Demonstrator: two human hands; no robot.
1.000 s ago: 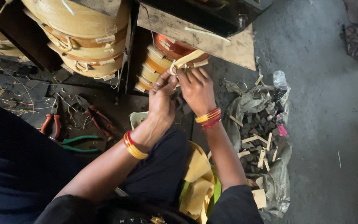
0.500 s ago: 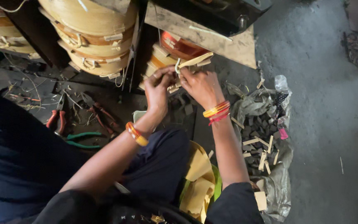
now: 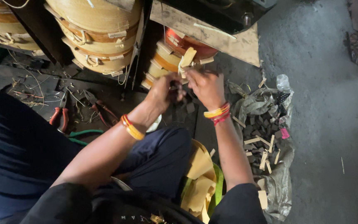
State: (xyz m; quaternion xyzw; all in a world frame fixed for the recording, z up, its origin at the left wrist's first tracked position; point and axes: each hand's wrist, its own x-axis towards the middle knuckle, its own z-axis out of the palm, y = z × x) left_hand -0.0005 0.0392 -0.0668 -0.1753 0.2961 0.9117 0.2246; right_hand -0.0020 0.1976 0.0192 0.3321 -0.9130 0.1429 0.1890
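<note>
Both forearms are bare from the elbow down, the sleeves ending high on the upper arms in a dark, near-black fabric. The left hand (image 3: 162,92) wears a stack of bangles at the wrist, orange and yellow, sitting snug against each other. The right hand (image 3: 207,86) carries a similar stack (yellow on the hand side, then red or pinkish bands behind it), slightly tilted across the wrist. The legs are covered in dark navy trousers, loose and creased at the knee. Near the bottom edge the dark top shows small pale markings, possibly lettering, too blurred to make out.
</note>
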